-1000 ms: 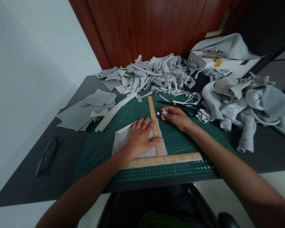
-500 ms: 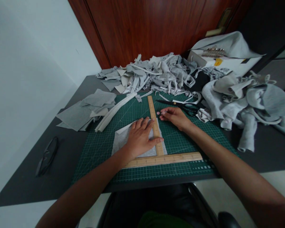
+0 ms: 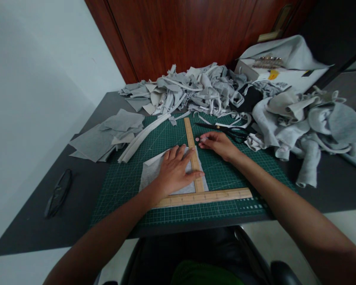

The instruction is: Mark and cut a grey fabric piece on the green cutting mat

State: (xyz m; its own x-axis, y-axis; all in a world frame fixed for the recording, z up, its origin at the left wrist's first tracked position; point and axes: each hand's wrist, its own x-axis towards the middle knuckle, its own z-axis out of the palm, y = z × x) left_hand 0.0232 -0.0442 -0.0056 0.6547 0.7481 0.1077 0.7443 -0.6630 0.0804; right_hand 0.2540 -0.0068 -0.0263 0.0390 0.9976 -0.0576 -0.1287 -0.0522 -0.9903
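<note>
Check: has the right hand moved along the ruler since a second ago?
Barely. The right hand sits at about the same spot beside the wooden ruler's upright arm; only its fingertips crept slightly closer.

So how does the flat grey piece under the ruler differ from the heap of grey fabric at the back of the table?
The grey piece lies flat as one sheet on the green cutting mat, pinned by the left hand and the wooden L-square ruler. The scrap heap is tangled strips and offcuts, bunched up, mostly off the mat and untouched. Both are light grey fabric.
</note>
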